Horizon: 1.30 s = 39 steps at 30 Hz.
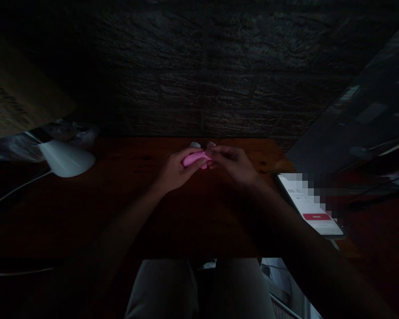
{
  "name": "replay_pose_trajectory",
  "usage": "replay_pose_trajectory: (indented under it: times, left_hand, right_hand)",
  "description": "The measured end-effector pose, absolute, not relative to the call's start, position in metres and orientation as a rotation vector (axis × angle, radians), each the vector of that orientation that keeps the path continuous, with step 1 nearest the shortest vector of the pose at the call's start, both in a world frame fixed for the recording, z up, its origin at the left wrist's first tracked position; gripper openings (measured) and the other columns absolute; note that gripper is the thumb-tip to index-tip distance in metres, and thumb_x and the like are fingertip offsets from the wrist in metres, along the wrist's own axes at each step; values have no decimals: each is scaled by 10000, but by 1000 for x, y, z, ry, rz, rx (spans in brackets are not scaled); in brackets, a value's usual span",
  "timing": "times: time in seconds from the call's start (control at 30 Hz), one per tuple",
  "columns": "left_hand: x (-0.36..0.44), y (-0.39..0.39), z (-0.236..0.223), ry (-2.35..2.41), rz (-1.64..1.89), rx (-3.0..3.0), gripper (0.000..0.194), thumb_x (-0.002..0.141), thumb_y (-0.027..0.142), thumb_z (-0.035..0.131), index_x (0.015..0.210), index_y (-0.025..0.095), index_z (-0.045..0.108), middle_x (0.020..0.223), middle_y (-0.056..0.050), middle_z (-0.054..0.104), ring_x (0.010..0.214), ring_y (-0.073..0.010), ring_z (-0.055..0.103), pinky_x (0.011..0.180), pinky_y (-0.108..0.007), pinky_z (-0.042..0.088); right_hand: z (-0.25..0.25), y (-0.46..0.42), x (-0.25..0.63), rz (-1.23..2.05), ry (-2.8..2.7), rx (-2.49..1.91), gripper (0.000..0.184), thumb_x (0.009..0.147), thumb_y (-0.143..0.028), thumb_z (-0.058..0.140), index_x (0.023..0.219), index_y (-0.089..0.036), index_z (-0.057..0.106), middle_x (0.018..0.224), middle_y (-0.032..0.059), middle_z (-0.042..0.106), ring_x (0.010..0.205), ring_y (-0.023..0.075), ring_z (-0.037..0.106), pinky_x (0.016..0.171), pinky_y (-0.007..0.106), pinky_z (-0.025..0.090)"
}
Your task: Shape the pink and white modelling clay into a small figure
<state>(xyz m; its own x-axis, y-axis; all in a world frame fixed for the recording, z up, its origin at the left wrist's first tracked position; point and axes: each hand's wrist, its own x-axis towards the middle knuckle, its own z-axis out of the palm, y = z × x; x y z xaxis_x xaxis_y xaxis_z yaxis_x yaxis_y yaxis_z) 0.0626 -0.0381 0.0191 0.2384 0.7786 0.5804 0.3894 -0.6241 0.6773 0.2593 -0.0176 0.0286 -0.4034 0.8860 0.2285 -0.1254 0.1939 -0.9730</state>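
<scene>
A smooth, elongated pink lump (193, 158) that looks like modelling clay is held over the wooden table. My left hand (174, 172) is closed around its left part, with the thumb lying along the near side. At its right end, the fingers of my right hand (234, 163) are pinched together on the pink material. Just behind the hands are a small white thing (195, 145) and a small pale brownish thing (211, 144). Both are partly hidden, and I cannot make out their kind.
The wooden table (136, 155) meets a dark textured wall (173, 88). A white cone-shaped lamp head (68, 158) with a cable stands at the left, near clear plastic (20, 148) and a brown cardboard box (23, 97). A lit phone (306, 204) lies at the right edge. The light is dim.
</scene>
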Motion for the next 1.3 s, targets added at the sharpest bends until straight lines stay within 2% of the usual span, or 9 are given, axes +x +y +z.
replay_pose_trajectory:
  times: [0.13,0.27,0.37,0.5,0.8,0.93,1.03,1.2,1.3]
  left_hand:
    - [61,-35,22,1088,1330,2003,322,982,450,603,991,164,752,787,-42,761,582,-120,645,550,-232,508]
    - [59,-35,25,1068,1306,1938,378,987,487,581,882,165,748,627,-17,677,513,-117,589,499,-237,466]
    - [59,-36,26,1027,1258,1918,351,960,479,626,884,160,749,702,-37,725,550,-121,616,518,-240,484]
    - [56,-36,24,992,1237,1920,302,898,460,714,929,163,754,822,-61,780,670,-141,690,593,-243,540]
    - [49,-36,28,977,1127,2008,285,881,443,734,948,167,762,843,-59,790,701,-153,713,610,-242,555]
    - [51,-35,25,965,1217,2017,298,902,414,718,1086,181,747,1054,-88,800,879,-178,745,741,-270,594]
    - [52,-33,22,977,1279,2054,344,906,388,721,1179,179,710,1200,-111,768,1050,-203,730,883,-303,589]
    - [51,-30,20,1079,1354,2154,294,883,350,749,1115,176,697,1140,-93,763,1046,-212,712,917,-329,566]
    - [51,-31,21,1084,1387,2230,260,857,308,779,1074,184,709,1130,-87,764,1044,-217,707,924,-348,558]
  right_hand:
    - [27,-19,258,1313,-1615,-678,430,788,-528,842,1105,-244,779,989,38,753,814,161,704,777,342,601]
    - [27,-20,260,1298,-1692,-624,378,792,-491,853,1074,-246,796,948,26,726,811,154,675,749,315,570]
    - [29,-21,261,1286,-1741,-646,343,812,-514,831,1014,-237,812,918,27,709,815,156,656,756,314,561]
    - [29,-21,261,1287,-1778,-642,401,800,-565,825,1009,-224,807,924,40,723,823,170,665,790,335,571]
    - [29,-19,261,1389,-1758,-659,436,752,-587,848,948,-202,791,867,32,736,796,168,689,796,334,591]
    - [30,-18,261,1420,-1631,-683,356,760,-515,866,916,-202,797,946,43,734,840,164,702,842,342,601]
    - [29,-18,260,1431,-1564,-710,349,756,-474,882,964,-207,797,998,46,743,840,158,705,848,345,606]
    - [27,-19,259,1396,-1552,-703,389,735,-463,900,1015,-218,786,960,24,741,808,148,700,822,333,603]
    - [27,-19,259,1362,-1586,-725,350,765,-476,877,979,-212,796,913,22,725,818,148,689,828,329,597]
